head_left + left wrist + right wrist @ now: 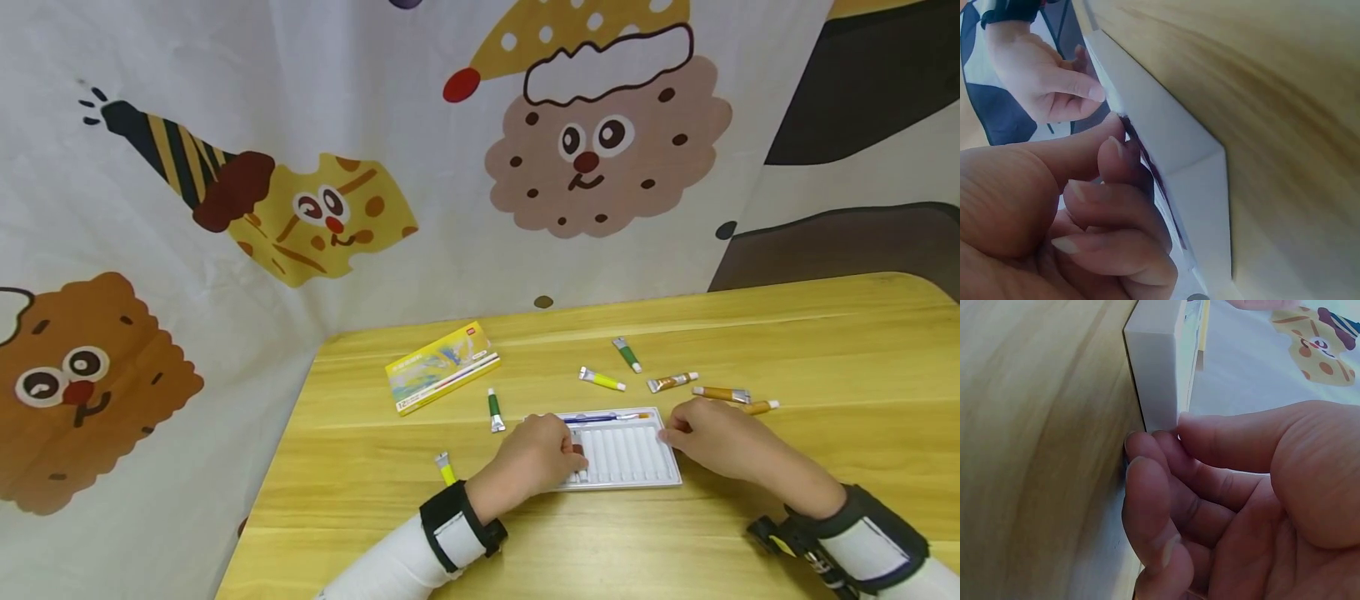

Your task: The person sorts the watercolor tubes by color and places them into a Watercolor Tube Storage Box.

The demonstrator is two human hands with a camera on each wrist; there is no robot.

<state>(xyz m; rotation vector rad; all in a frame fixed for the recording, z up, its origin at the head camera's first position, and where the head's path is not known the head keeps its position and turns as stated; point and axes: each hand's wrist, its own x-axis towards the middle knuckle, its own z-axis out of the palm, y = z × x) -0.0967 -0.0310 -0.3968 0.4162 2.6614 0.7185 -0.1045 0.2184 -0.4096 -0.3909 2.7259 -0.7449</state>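
Note:
A white plastic tray (630,457) with ridged slots lies on the table, a blue-handled paintbrush (600,419) along its far side. Over the tray's left end, my left hand (531,454) pinches a dark red paint tube (577,450) in one of the slots. Up close in the left wrist view, thumb and curled fingers meet at the tray's rim, and the tube shows as a dark strip (1154,167). My right hand (716,437) grips the tray's right edge. Its thumb lies over the rim and its fingers against the side wall (1155,375).
A yellow paint box (442,367) lies behind the tray to the left. Green tubes (493,410) and a yellow tube (446,469) are scattered left of the tray and beyond it. Brown and ochre tubes (672,382) lie near my right hand. A printed cloth (450,250) hangs behind the table.

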